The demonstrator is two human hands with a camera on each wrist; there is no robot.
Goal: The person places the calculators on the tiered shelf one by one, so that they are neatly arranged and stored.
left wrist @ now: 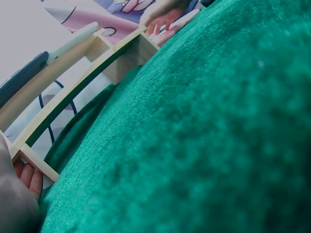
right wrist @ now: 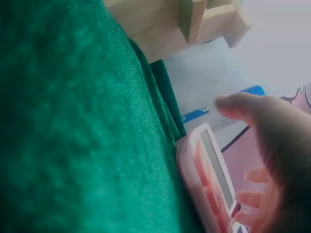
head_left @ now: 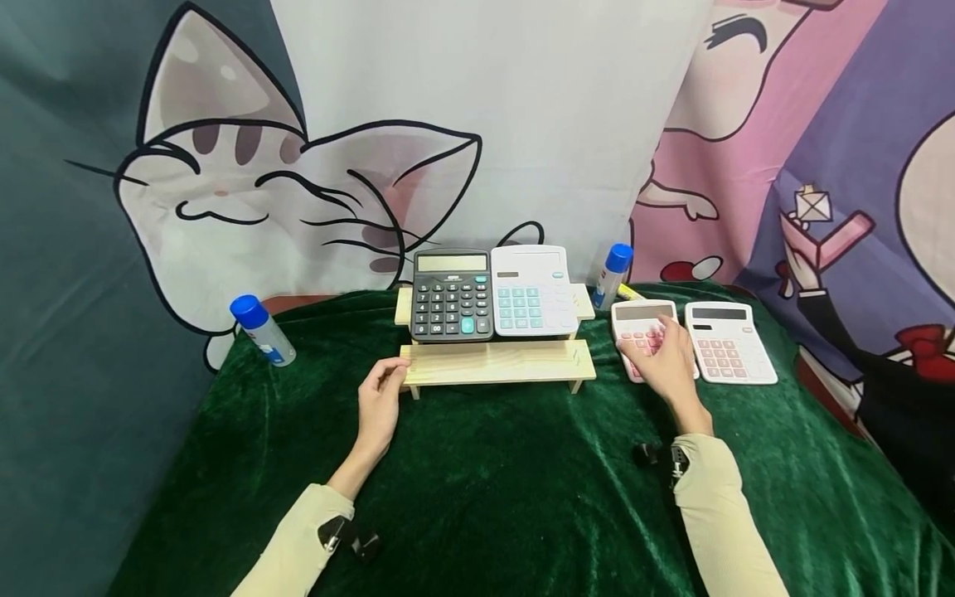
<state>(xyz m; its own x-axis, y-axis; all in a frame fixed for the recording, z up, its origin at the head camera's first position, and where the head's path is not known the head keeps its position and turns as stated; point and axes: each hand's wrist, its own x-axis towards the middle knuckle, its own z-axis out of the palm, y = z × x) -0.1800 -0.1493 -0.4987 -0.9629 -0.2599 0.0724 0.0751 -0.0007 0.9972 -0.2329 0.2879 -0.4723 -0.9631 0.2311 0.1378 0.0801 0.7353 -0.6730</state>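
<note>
A two-step wooden stand (head_left: 496, 363) sits mid-table; at its left end my left hand (head_left: 380, 404) grips the lower step, fingers curled behind the side panel (left wrist: 38, 163) in the left wrist view. On the upper step a black calculator (head_left: 451, 297) and a white calculator with blue keys (head_left: 531, 292) lean side by side. My right hand (head_left: 666, 365) hovers over a calculator with pink keys (head_left: 634, 312), thumb and fingers spread apart. Right of it lies another pink-keyed calculator (head_left: 725, 348). In the right wrist view the thumb stands clear of the pink calculator (right wrist: 206, 179).
A blue-capped bottle (head_left: 263, 330) stands tilted in view at the left. A second blue-capped bottle (head_left: 612, 278) is behind the pink calculators, with a yellow item (head_left: 630, 292) beside it. Green velvet cloth (head_left: 492, 481) covers the table; a printed curtain (head_left: 582, 124) hangs behind.
</note>
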